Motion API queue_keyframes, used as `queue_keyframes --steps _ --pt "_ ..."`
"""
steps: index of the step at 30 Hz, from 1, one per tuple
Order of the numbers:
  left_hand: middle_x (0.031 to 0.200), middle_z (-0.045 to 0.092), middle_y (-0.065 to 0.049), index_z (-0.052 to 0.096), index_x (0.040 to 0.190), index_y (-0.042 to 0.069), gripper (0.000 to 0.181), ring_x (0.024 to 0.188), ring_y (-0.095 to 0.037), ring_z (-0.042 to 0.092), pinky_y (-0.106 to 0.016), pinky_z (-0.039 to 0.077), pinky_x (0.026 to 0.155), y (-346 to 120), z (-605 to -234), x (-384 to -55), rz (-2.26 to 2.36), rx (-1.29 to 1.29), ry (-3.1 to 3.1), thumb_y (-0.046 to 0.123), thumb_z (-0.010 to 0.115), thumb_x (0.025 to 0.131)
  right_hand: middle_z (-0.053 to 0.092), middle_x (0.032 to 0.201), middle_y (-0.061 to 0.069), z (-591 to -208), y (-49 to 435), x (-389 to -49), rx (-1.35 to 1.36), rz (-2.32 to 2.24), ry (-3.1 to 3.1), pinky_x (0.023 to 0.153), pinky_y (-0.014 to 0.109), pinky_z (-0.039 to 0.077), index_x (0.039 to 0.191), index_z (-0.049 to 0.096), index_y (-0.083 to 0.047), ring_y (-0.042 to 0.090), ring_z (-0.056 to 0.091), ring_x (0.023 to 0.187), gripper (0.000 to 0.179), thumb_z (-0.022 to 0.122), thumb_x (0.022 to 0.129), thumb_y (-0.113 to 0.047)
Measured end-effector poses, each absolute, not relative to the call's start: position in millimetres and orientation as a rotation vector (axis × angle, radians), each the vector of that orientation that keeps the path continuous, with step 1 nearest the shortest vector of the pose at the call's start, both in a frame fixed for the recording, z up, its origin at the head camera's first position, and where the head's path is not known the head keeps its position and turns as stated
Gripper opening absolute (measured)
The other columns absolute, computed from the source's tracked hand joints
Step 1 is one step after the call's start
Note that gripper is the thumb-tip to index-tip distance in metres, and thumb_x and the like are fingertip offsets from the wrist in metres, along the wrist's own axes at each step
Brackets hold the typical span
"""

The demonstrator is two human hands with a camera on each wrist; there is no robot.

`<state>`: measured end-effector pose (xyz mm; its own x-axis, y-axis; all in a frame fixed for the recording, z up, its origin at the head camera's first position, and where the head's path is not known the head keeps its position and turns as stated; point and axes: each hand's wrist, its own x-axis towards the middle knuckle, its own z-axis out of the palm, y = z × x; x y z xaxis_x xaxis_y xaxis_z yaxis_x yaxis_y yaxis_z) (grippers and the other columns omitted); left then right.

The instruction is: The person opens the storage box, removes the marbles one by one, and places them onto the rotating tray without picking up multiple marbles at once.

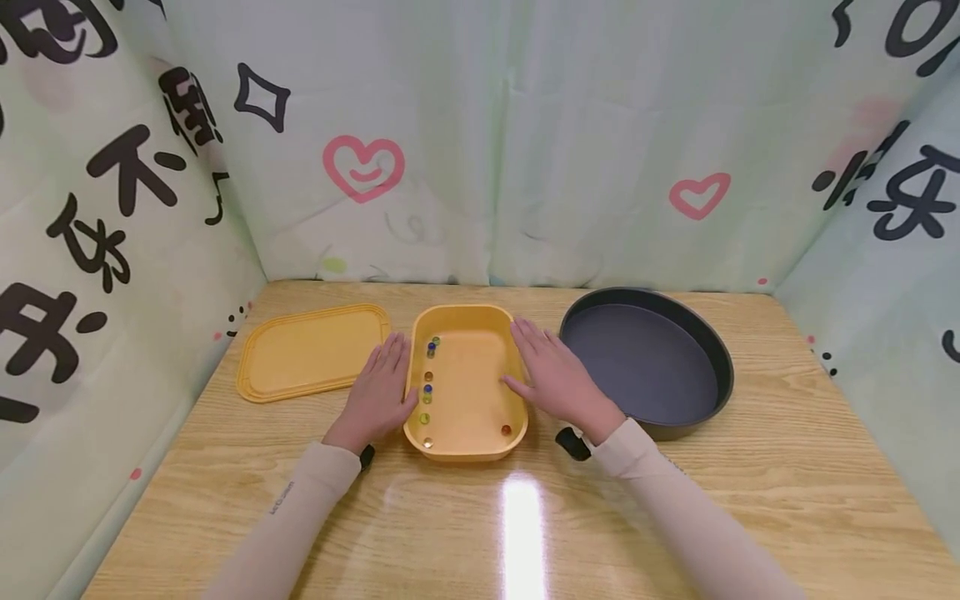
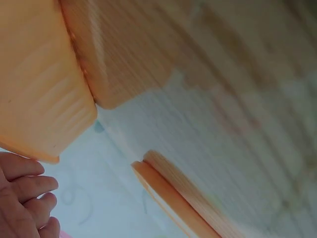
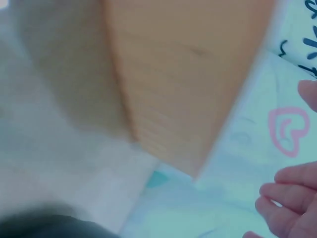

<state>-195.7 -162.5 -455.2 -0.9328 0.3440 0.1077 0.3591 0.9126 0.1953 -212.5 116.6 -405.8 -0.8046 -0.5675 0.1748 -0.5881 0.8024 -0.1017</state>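
Observation:
A yellow-orange plastic box (image 1: 468, 379) stands between my two hands in the head view. Several glass marbles (image 1: 428, 389) are strung out along its left side, and one reddish-brown marble (image 1: 506, 430) sits near its front right corner. My left hand (image 1: 379, 387) lies against the left wall, fingers straight and pointing away, thumb by the rim. On the opposite side, my right hand (image 1: 557, 375) has straight fingers at the rim, with its thumb reaching over the edge. Both wrist views show the box's outer wall (image 2: 44, 74) beside extended fingers (image 3: 287, 193).
A flat yellow lid (image 1: 315, 350) lies on the wooden table to the left of the box. To the right stands a round dark pan (image 1: 637, 358), close to my right hand. Printed curtains (image 1: 495, 167) enclose the back and both sides.

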Motion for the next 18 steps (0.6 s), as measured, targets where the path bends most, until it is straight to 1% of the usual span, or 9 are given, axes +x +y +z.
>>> queue_keyframes --steps 5,9,11,13,18 --pt "0.154 0.021 -0.023 0.017 0.147 -0.007 0.070 0.146 -0.032 0.013 -0.046 0.013 0.120 -162.9 -455.9 -195.6 -0.321 -0.551 -2.991 0.029 0.043 0.093 0.046 0.142 0.019 -387.1 101.5 -227.6 0.960 0.351 -2.760 0.107 0.045 0.040 0.140 0.041 0.002 0.031 0.046 0.131 0.065 0.063 0.089 -0.032" --pt "0.153 0.023 -0.024 0.019 0.146 -0.008 0.070 0.146 -0.033 0.015 -0.046 0.014 0.120 -161.7 -454.2 -195.3 -0.318 -0.566 -2.979 0.028 0.044 0.092 0.058 0.131 0.015 -379.4 89.0 -239.5 0.946 0.573 -2.760 0.099 0.042 0.047 0.130 0.055 -0.003 0.030 0.056 0.120 0.052 0.067 0.086 -0.027" --pt "0.153 0.023 -0.024 0.020 0.146 -0.008 0.069 0.146 -0.033 0.015 -0.046 0.015 0.119 -161.3 -453.7 -194.8 -0.315 -0.569 -2.974 0.028 0.044 0.092 0.063 0.125 0.012 -379.3 83.5 -245.8 0.920 0.693 -2.776 0.097 0.041 0.049 0.125 0.060 -0.005 0.028 0.059 0.116 0.046 0.069 0.085 -0.025" --pt "0.153 0.023 -0.024 0.020 0.146 -0.009 0.069 0.146 -0.033 0.015 -0.046 0.015 0.119 -160.9 -453.3 -194.6 -0.315 -0.570 -2.972 0.027 0.044 0.092 0.065 0.120 0.010 -380.4 78.9 -251.8 0.892 0.824 -2.788 0.095 0.040 0.050 0.122 0.063 -0.006 0.027 0.060 0.113 0.042 0.069 0.085 -0.023" --pt "0.153 0.023 -0.024 0.021 0.146 -0.009 0.068 0.145 -0.034 0.016 -0.046 0.015 0.119 -161.2 -451.9 -194.4 -0.317 -0.567 -2.978 0.027 0.044 0.093 0.068 0.113 0.012 -383.6 66.9 -264.7 0.813 1.252 -2.743 0.094 0.041 0.051 0.114 0.067 -0.006 0.030 0.062 0.107 0.035 0.072 0.081 -0.016"
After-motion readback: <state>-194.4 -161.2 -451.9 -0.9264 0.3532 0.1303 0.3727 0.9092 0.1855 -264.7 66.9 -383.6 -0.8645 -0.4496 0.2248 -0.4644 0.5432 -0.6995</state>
